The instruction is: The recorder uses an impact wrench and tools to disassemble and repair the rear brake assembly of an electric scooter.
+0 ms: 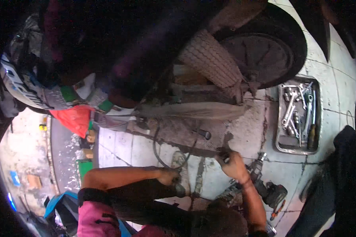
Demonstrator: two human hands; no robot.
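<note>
My left hand (169, 177) is closed at the lower bend of a thin black cable (156, 147), and the fingers are partly in shadow. The cable loops up from there to a dark round-ended part (204, 134) lying on the dirty floor strip. My right hand (235, 167) is closed round a small dark piece with a ring-like end (224, 158); its kind does not show. Just beyond both hands lies a long dusty grey cover-like piece (194, 111), below the rear wheel (261, 51) of a motor scooter.
A metal tray (279, 130) of wrenches, sockets and a screwdriver sits on the right. A dark power tool (271, 191) lies beside my right forearm. An orange bag (74, 118) and a green box (84, 168) are at left. A dark-clothed leg (324, 185) stands at lower right.
</note>
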